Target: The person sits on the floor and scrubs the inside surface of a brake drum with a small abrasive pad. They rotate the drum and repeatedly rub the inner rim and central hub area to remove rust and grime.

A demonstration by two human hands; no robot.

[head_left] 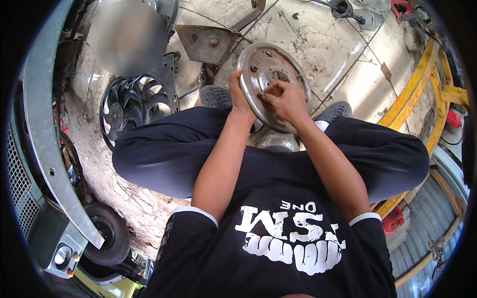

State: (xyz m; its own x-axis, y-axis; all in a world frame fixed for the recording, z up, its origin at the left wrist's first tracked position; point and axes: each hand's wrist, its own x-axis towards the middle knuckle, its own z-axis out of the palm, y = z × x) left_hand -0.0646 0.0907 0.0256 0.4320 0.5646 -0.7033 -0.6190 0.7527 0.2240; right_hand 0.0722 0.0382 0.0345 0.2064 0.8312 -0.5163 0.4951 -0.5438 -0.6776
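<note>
Cracked, stained tile floor [343,54], pale with dark seams. Black radiator fan [130,107] lying flat, taken as landmark. Right of the fan, a rusty metal plate [206,42] with a bolt at its middle. Nearer than the fan, a small black wheel [105,232] on rough, dirty ground. Far right of the fan, a yellow steel frame [420,82] along the floor's edge.

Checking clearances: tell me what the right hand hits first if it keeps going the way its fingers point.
The right hand points left across the round metal disc; its fingers already touch that face. Beyond, it would likely meet the left hand gripping the rim, though depth is unclear.
</note>
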